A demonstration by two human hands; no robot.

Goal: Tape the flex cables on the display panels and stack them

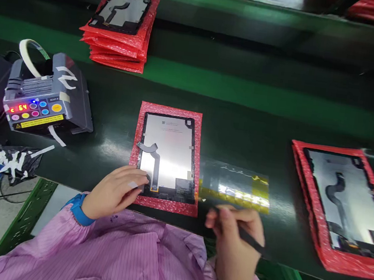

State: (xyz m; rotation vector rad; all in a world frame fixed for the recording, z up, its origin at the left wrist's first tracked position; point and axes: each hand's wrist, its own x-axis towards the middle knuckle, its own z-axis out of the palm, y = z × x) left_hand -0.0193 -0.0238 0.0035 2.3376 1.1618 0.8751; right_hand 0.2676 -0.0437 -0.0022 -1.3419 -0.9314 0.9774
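Pink striped smock (123, 260), blue wristband (81, 211)

A dark green bench (242, 138) is carrying a red bubble-wrap sheet (164, 205). Left of this sheet a grey tape dispenser (50, 90) is standing, and behind it to the left a stack of red sleeves (119, 49) is sitting. Just right of it a clear film (236, 188) is lying; farther right, more red wrapping (356, 264) is resting.

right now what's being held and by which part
Right hand: a slim black tool, held partway along, one end sticking out. Left hand: can't tell if it grips anything.
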